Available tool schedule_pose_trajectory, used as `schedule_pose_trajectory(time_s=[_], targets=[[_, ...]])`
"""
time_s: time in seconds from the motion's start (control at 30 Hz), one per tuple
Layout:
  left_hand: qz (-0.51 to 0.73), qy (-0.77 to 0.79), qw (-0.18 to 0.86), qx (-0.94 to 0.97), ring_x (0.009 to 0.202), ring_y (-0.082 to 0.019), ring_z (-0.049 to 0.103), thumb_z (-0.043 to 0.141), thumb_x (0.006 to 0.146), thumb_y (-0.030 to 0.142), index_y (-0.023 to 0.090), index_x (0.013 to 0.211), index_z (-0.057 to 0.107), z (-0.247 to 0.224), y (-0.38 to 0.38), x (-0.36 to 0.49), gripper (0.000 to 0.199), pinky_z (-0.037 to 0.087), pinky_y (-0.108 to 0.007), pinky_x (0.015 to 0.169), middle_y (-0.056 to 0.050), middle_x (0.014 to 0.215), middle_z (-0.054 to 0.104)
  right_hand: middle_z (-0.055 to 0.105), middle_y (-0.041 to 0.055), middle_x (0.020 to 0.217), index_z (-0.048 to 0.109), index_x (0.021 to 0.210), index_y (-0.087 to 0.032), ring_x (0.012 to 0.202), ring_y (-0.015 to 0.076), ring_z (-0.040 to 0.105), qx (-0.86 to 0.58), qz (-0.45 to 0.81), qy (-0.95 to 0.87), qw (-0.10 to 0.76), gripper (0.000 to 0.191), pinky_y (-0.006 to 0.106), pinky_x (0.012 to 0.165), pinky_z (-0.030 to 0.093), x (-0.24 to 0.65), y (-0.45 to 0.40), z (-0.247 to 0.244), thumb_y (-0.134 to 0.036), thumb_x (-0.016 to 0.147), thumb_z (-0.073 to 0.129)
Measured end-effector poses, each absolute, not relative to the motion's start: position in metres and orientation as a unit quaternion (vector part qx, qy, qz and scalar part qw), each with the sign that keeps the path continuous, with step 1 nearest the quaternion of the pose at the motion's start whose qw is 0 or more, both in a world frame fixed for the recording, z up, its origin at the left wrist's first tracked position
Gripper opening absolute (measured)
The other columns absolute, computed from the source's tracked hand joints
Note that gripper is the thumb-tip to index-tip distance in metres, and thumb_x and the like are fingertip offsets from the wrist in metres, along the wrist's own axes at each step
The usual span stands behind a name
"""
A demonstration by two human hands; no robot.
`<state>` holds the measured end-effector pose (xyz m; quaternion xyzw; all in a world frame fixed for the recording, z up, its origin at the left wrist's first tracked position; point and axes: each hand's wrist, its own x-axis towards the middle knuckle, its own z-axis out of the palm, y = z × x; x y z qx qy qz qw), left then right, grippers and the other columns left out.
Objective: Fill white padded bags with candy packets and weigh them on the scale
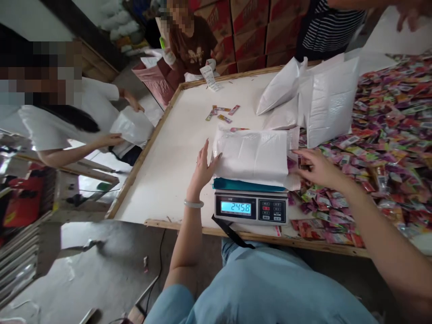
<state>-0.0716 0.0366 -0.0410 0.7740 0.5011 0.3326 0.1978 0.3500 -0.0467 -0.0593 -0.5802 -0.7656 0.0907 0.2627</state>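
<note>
A filled white plastic bag (253, 155) lies flat on the digital scale (251, 208), whose lit display reads what looks like 2458. At the bag's left end is my left hand (204, 168), fingers stretched and spread, the thumb touching or almost touching the plastic. My right hand (315, 166) is beside the right end, with its fingers apart and pointing at the bag's open-looking edge. Neither hand grips it. Between bag and scale shows a teal surface (248, 184). Behind the right hand spreads a big heap of small colourful snack packets (381, 148).
More stuffed white bags (332, 101) stand at the table's back right. Several loose packets (222, 112) lie on the white tabletop (168, 148), which has a wooden rim. A person in white (81, 99) at left holds a bag. Another person (192, 45) sits behind; a striped-clothed person stands back right.
</note>
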Motion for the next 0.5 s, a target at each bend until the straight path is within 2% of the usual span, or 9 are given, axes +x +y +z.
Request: schedule_pose_trajectory(time_s=[0.07, 0.13, 0.17, 0.23, 0.3, 0.37, 0.43, 0.5], targets=[[0.328, 0.512, 0.225, 0.762, 0.147, -0.034, 0.05, 0.053, 0.105, 0.054, 0.032, 0.168, 0.025, -0.051, 0.041, -0.065, 0.072, 0.042, -0.059, 0.123, -0.017, 0.167, 0.04, 0.064, 0.0203, 0.131, 0.066, 0.13, -0.013, 0.121, 0.0376, 0.06, -0.547, 0.09, -0.812, 0.183, 0.055, 0.052, 0.101, 0.053, 0.318, -0.025, -0.062, -0.043, 0.084, 0.071], [0.32, 0.514, 0.236, 0.76, 0.129, -0.03, 0.065, 0.051, 0.106, 0.055, 0.033, 0.167, 0.027, -0.055, 0.039, -0.061, 0.069, 0.047, -0.056, 0.12, -0.017, 0.163, 0.045, 0.066, 0.0222, 0.118, 0.072, 0.112, -0.01, 0.114, 0.0393, 0.06, -0.538, 0.07, -0.829, 0.132, 0.037, 0.052, 0.095, 0.054, 0.303, -0.016, -0.067, -0.028, 0.08, 0.069], [0.317, 0.511, 0.234, 0.764, 0.125, -0.028, 0.067, 0.05, 0.107, 0.054, 0.033, 0.167, 0.028, -0.056, 0.038, -0.061, 0.067, 0.048, -0.055, 0.12, -0.016, 0.162, 0.046, 0.066, 0.0219, 0.112, 0.073, 0.102, -0.01, 0.11, 0.0382, 0.061, -0.532, 0.07, -0.833, 0.132, 0.027, 0.05, 0.093, 0.055, 0.301, -0.015, -0.069, -0.023, 0.08, 0.066], [0.316, 0.497, 0.217, 0.778, 0.135, -0.03, 0.06, 0.049, 0.108, 0.052, 0.034, 0.166, 0.028, -0.056, 0.036, -0.061, 0.065, 0.045, -0.057, 0.122, -0.015, 0.163, 0.046, 0.066, 0.0195, 0.106, 0.072, 0.092, -0.013, 0.105, 0.0341, 0.062, -0.514, 0.1, -0.832, 0.185, 0.017, 0.046, 0.09, 0.055, 0.303, -0.019, -0.073, -0.02, 0.083, 0.06], [0.322, 0.49, 0.199, 0.785, 0.151, -0.032, 0.046, 0.048, 0.108, 0.051, 0.034, 0.166, 0.027, -0.057, 0.035, -0.063, 0.064, 0.04, -0.059, 0.126, -0.014, 0.165, 0.044, 0.067, 0.0157, 0.104, 0.072, 0.095, -0.015, 0.1, 0.0287, 0.063, -0.514, 0.168, -0.796, 0.272, 0.02, 0.042, 0.089, 0.056, 0.308, -0.026, -0.074, -0.026, 0.087, 0.058], [0.326, 0.487, 0.188, 0.788, 0.158, -0.032, 0.037, 0.047, 0.109, 0.049, 0.034, 0.166, 0.027, -0.057, 0.036, -0.065, 0.062, 0.036, -0.06, 0.128, -0.014, 0.167, 0.04, 0.069, 0.013, 0.102, 0.072, 0.103, -0.015, 0.094, 0.0242, 0.065, -0.544, 0.257, -0.709, 0.367, 0.028, 0.039, 0.086, 0.057, 0.314, -0.033, -0.072, -0.035, 0.086, 0.061], [0.33, 0.482, 0.179, 0.792, 0.159, -0.031, 0.034, 0.045, 0.11, 0.048, 0.035, 0.165, 0.026, -0.058, 0.036, -0.068, 0.06, 0.033, -0.059, 0.13, -0.013, 0.169, 0.037, 0.071, 0.012, 0.102, 0.073, 0.106, -0.016, 0.088, 0.0214, 0.065, -0.582, 0.332, -0.591, 0.45, 0.04, 0.038, 0.084, 0.058, 0.325, -0.041, -0.069, -0.044, 0.078, 0.071], [0.334, 0.476, 0.167, 0.796, 0.161, -0.029, 0.031, 0.043, 0.11, 0.048, 0.037, 0.165, 0.025, -0.057, 0.035, -0.07, 0.058, 0.031, -0.058, 0.132, -0.012, 0.17, 0.035, 0.072, 0.0116, 0.1, 0.076, 0.102, -0.019, 0.082, 0.02, 0.065, -0.62, 0.375, -0.48, 0.494, 0.053, 0.039, 0.08, 0.059, 0.345, -0.05, -0.064, -0.052, 0.062, 0.084]])
